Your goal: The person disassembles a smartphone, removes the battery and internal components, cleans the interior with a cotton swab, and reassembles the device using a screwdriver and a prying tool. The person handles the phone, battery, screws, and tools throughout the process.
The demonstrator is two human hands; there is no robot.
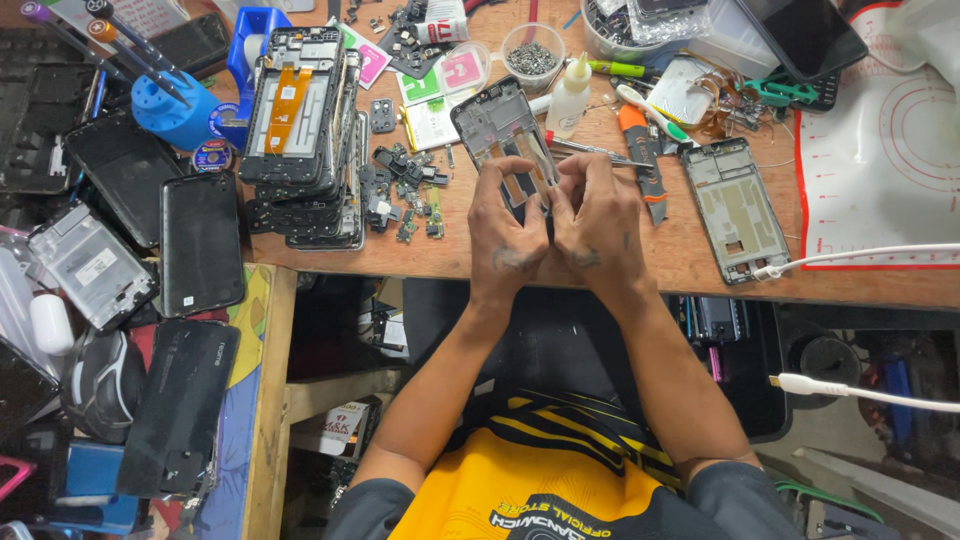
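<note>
The left hand (pixel 505 235) and the right hand (pixel 598 225) sit close together over the near edge of the wooden worktop (pixel 660 255). Both sets of fingers are pinching the lower end of a phone frame (pixel 503 135). The thumbs and first fingers press in from each side. The frame tilts up and away from the person, with its top end pointing at the far side of the worktop.

To do this part well, I think the hands should hold the frame by its edges only and push softly, because the thin frame could bend. Keeping the wrists low near the worktop should help keep the frame steady.

Just right of the hands lies an orange knife (pixel 643 150). Farther right lies another phone frame (pixel 734 208). To the left is a stack of phone frames (pixel 303 130). Past the frame stands a small white bottle (pixel 569 95), and beyond it a round tub of screws (pixel 532 55).
</note>
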